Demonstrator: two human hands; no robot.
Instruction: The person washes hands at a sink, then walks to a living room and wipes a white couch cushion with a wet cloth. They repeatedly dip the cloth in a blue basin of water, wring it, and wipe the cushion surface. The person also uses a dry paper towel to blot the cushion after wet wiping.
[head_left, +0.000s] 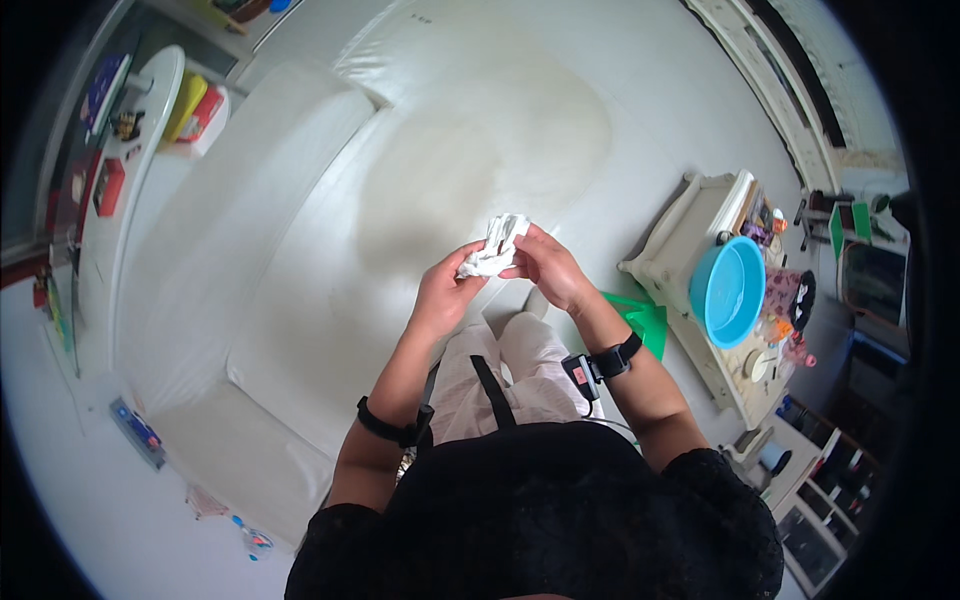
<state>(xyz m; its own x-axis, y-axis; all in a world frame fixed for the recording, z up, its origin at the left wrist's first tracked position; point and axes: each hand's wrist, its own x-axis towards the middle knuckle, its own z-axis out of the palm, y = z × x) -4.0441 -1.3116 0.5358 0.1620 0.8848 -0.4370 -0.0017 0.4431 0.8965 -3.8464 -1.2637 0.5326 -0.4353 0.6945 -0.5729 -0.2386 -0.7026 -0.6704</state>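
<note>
A bunched white cloth is held up between both hands, in front of my legs. My left hand pinches its left end with thumb and fingers. At the other end, my right hand grips the cloth, thumb on top. Folds hide the cloth's full shape, so I cannot tell whether it is a rag or a garment. Beneath and beyond the hands spreads a pale sofa, its seat partly in shadow.
On my right stands a cream table crowded with items, among them a blue plastic basin. A green plastic stool sits beside my right forearm. A white shelf with boxes runs behind the sofa back.
</note>
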